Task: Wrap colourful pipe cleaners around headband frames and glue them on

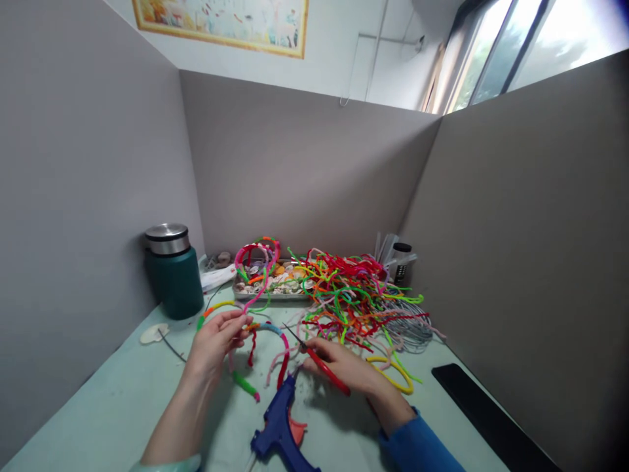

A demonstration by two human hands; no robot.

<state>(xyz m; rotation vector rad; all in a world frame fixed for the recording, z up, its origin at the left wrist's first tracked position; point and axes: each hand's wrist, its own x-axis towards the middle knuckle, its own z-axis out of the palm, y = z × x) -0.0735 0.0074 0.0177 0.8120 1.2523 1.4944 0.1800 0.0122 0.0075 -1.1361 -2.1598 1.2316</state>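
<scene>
My left hand (219, 337) is closed, pinching a bright pink pipe cleaner (259, 293) that rises from the fingertips. At the same fingers is a curved band (278, 330) wrapped in orange, blue, pink and red pipe cleaner; part of it is hidden by the hand. My right hand (339, 364) is closed around a red-handled tool (330, 375) with a slim dark pointed tip, which points toward the band; whether it is scissors or pliers I cannot tell. Below both hands lies a blue glue gun (279, 419), its nozzle near the band's red end.
A metal tray (275, 296) of buttons, with finished-looking coloured hoops (240, 262), stands at the back. Right of it heaps a pile of pipe cleaners (344, 288) beside coiled grey wire (410, 328). A green bottle (175, 278) stands left; a black strip (486, 413) lies right. Grey partitions surround the table.
</scene>
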